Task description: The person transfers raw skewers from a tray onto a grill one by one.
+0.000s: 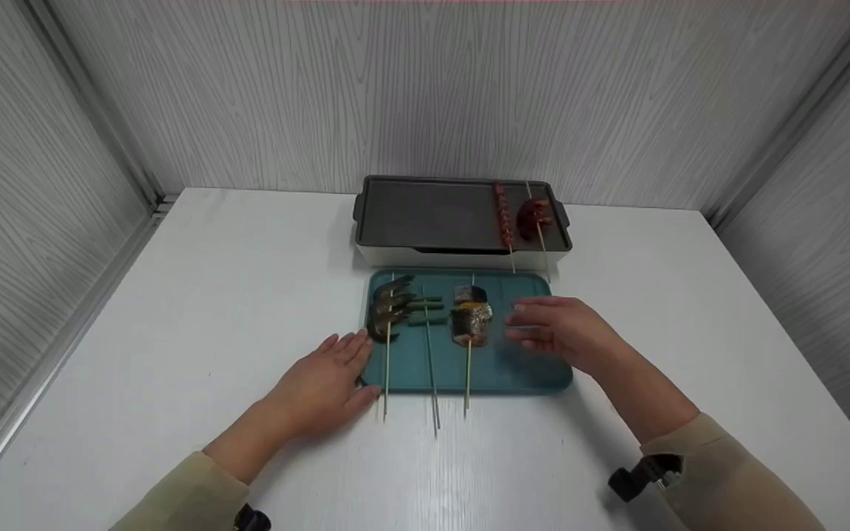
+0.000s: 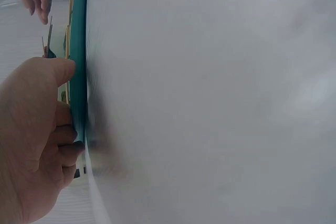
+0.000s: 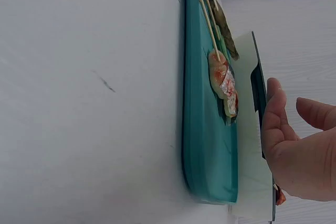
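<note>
My left hand (image 1: 324, 389) rests at the left edge of a teal tray (image 1: 519, 372), fingers fairly straight along its side and thumb by the near left corner. Over the tray's right part hovers my right hand (image 1: 561, 330), its fingers loosely bent around nothing. Closest to those fingers lies a skewer of fish chunks (image 1: 469, 324). In the tray's middle is a skewer of green vegetable pieces (image 1: 429, 319), and at left a skewer of shrimp (image 1: 388, 306). The fish skewer (image 3: 223, 80) also shows in the right wrist view, below the raised right hand (image 3: 299, 145).
Behind the tray stands a dark grill plate (image 1: 432, 214) on a white base. At its right end lie a skewer of small red pieces (image 1: 503, 214) and a skewer with a dark red, curled piece (image 1: 533, 219). Stick ends overhang the tray's and grill's near edges. Wood-grain panels (image 1: 425, 88) surround the white table (image 1: 233, 295).
</note>
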{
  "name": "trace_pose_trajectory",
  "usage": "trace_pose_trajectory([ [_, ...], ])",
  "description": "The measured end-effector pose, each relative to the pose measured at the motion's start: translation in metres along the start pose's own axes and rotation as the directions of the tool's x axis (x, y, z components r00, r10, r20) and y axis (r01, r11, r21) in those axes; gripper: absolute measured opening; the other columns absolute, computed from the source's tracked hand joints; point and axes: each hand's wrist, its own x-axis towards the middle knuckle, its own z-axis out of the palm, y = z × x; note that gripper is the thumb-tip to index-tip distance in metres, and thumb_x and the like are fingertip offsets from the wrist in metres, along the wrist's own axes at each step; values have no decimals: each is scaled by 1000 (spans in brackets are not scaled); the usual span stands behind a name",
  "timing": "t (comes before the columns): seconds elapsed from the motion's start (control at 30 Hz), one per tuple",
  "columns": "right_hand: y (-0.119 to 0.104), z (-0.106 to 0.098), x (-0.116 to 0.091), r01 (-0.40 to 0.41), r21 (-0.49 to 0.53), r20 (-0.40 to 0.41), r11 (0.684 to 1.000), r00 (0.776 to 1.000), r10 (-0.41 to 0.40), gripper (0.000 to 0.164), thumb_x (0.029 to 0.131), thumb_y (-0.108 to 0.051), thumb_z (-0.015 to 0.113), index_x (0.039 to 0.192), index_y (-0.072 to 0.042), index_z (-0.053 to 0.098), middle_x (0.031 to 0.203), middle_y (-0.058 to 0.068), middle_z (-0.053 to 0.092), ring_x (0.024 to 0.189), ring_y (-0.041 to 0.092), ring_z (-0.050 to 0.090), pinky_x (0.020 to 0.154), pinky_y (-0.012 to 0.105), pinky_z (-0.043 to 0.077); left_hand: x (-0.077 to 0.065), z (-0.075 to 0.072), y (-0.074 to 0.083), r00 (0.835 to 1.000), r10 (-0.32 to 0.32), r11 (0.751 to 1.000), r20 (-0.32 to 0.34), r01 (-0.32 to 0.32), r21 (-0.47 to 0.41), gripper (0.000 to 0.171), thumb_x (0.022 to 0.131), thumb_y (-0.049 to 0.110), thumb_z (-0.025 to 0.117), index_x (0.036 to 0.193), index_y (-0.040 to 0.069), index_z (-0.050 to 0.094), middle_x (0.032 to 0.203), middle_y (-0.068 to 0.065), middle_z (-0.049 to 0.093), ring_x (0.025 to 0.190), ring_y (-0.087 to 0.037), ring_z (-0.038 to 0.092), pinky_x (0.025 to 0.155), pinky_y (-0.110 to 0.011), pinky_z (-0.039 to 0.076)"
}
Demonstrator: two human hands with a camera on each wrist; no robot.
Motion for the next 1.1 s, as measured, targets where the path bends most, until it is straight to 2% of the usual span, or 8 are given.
trace_pose_trajectory([
  [0.27,15,9,-23,-31,-23,61,999,998,32,55,108,-22,65,152,7,50,127,14,73,107,20,77,88,29,61,4,-6,0,1000,9,1000,-3,-9,6,75,112,47,47,159,-11,37,167,-27,33,156,-38,31,129,-53,22],
  [0.57,44,23,-38,-63,-33,153,998,986,67,57,108,-22,65,152,10,48,126,17,75,105,21,77,89,29,61,0,-2,-1,1000,8,1000,15,-8,9,75,112,46,47,159,-11,36,167,-27,33,156,-39,31,129,-54,23],
  [0.87,56,38,-41,-116,21,200,993,974,110,56,108,-19,64,153,9,47,126,21,74,108,27,77,96,38,61,0,-1,-1,1000,13,1000,20,-13,7,74,112,46,47,158,-12,37,167,-28,33,156,-40,31,129,-54,23],
  [1.1,58,45,-39,-137,32,201,990,971,128,56,107,-18,65,155,7,46,126,23,73,107,29,77,94,38,62,0,-1,-1,1000,21,1000,10,-21,10,73,112,44,48,158,-12,38,166,-29,33,155,-43,33,128,-55,24],
])
